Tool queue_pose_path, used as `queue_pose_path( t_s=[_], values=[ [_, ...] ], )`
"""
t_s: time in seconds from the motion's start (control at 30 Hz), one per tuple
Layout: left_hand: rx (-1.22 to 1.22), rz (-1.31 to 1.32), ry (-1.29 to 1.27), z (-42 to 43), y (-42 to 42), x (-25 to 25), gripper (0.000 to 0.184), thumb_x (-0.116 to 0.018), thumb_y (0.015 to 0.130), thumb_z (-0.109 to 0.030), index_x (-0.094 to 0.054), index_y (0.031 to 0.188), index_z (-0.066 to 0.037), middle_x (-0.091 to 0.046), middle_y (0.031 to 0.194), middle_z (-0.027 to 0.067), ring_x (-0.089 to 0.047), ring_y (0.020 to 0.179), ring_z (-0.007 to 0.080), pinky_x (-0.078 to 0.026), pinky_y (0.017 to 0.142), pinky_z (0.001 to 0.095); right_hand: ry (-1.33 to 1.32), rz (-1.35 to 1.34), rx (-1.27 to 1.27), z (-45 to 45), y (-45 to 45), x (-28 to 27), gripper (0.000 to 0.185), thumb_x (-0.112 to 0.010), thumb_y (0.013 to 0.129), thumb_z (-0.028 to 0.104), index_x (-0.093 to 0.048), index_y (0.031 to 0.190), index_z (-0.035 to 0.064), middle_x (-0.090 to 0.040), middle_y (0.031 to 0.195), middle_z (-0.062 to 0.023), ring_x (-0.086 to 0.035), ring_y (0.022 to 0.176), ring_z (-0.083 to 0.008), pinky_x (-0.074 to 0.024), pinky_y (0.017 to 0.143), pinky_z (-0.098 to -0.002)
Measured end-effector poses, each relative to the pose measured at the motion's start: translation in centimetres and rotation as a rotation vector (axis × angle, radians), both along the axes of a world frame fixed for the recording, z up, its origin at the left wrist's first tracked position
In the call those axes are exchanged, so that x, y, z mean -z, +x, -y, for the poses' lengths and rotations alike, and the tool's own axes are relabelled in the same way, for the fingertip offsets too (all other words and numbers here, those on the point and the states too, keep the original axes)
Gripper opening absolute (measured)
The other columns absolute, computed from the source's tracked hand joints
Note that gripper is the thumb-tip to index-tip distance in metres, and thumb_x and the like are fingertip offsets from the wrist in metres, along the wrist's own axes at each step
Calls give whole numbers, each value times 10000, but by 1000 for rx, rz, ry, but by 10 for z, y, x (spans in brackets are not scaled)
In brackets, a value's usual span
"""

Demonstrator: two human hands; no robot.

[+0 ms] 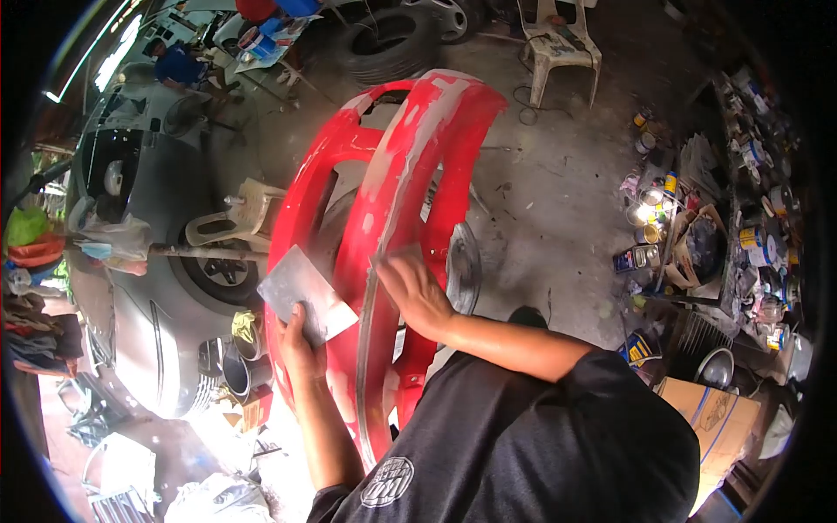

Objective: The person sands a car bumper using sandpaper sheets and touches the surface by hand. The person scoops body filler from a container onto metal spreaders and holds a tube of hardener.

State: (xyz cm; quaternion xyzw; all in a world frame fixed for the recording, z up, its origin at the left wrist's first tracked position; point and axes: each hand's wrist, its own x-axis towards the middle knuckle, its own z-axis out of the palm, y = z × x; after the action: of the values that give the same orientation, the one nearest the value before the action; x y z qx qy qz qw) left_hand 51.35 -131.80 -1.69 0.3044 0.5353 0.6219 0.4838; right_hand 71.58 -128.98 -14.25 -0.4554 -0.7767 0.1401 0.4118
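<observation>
A red car bumper (370, 183) with pale filler patches runs lengthwise through the middle of the view. My left hand (297, 342) grips a flat, square grey plate (309, 292) by its lower edge, over the bumper's left side. My right hand (410, 292) lies against the bumper's central ridge, its fingers bent and blurred by motion. Whether something thin is under those fingers cannot be made out.
Left stands a grey car (148, 288) beside a plastic chair (253, 213). A person (179, 68) sits at the upper left. Tires (384, 44) and another chair (558, 52) are ahead. Cans (645, 234) and a cardboard box (711, 427) are right.
</observation>
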Motion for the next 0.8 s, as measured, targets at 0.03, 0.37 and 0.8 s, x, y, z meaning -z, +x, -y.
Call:
queue_pose_path(
  t_s=[0.03,0.37,0.8],
  values=[
    [5,-19,11,0,3,1,452,-630,939,-129,-469,1341,-2,-616,1201,108,-623,1061,219,-501,956,356,5,10,-69,12,9,13,613,-540,841,7,-416,1437,72,-391,1357,-186,-417,1261,-409,-410,1061,-481],
    [-96,-236,75,39,121,-14,377,-569,990,-161,-480,1317,3,-586,1202,88,-566,1069,173,-446,957,323,-15,65,-165,42,153,-85,497,-569,847,32,-563,1327,158,-511,1330,-77,-495,1245,-301,-394,1078,-482],
    [-140,-321,285,82,175,-30,353,-577,984,-118,-494,1290,38,-599,1203,112,-589,1054,179,-479,938,308,49,114,-420,104,162,-101,392,-547,881,159,-598,1269,138,-538,1266,-68,-514,1202,-272,-402,1047,-498]
  ],
)
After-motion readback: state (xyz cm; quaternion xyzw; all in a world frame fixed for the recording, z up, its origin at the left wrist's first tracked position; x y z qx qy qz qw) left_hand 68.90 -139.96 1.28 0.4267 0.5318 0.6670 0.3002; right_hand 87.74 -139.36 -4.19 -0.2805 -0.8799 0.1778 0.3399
